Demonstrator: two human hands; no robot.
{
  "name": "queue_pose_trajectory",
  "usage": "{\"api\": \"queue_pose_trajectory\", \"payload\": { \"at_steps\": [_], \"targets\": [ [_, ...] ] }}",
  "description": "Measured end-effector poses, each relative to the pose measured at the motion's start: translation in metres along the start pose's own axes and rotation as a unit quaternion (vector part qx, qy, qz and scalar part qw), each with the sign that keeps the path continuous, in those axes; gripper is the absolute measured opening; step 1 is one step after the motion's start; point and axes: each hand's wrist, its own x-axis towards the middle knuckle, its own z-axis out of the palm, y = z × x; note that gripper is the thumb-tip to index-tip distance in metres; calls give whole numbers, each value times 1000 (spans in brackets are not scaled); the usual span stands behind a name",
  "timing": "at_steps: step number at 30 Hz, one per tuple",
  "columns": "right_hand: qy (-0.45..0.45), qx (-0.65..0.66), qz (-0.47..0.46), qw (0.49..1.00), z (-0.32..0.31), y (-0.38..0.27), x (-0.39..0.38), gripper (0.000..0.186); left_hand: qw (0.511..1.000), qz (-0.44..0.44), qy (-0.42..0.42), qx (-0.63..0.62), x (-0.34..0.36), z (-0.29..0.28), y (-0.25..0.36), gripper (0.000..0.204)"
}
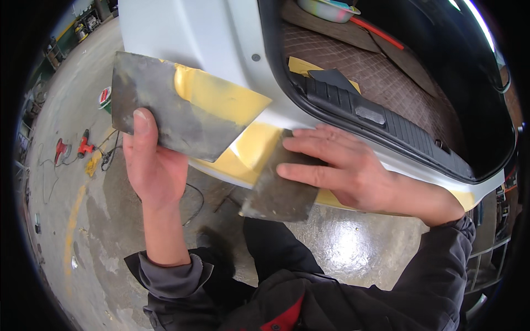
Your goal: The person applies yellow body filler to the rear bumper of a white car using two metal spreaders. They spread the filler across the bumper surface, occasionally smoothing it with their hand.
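My left hand (154, 160) grips a grey metal plate (143, 88), which carries a thick smear of yellow putty (185, 83). My right hand (326, 160) holds a dark rectangular spreader (273, 193), fingers across its face, over the lower edge of a white vehicle body (215, 25). Yellow putty (248, 143) coats that edge around the spreader, and more shows farther right. Whether the spreader's edge touches the panel is hard to tell.
Inside the opening are a dark sill trim (397, 132), quilted mat (397, 77), yellow sheets (301, 63) and a tray (326, 11). On the concrete floor (83, 220) lie red power tools (85, 142) and cables; a bucket (106, 97) stands left of the vehicle.
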Motion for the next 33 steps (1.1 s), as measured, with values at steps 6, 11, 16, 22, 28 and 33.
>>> {"api": "queue_pose_trajectory", "payload": {
  "at_steps": [6,11,16,22,28,33],
  "targets": [
    [36,8,-34,999,27,14,18,57,1000,6,16,13,-1,-3,0,48],
    [-11,-38,-21,999,19,12,7,54,1000,10,-1,12,-1,-4,-1,48],
    [14,-23,-23,999,15,11,12,54,1000,15,9,25,0,-2,-1,47],
    [22,-41,-27,999,23,13,22,53,1000,8,2,1,-1,-2,1,47],
    [-39,-45,3,998,11,8,15,51,1000,9,0,-10,-3,-3,0,48],
    [-77,-39,8,996,-1,8,10,50,1000,2,11,6,-4,-6,2,48]
  ]
}}
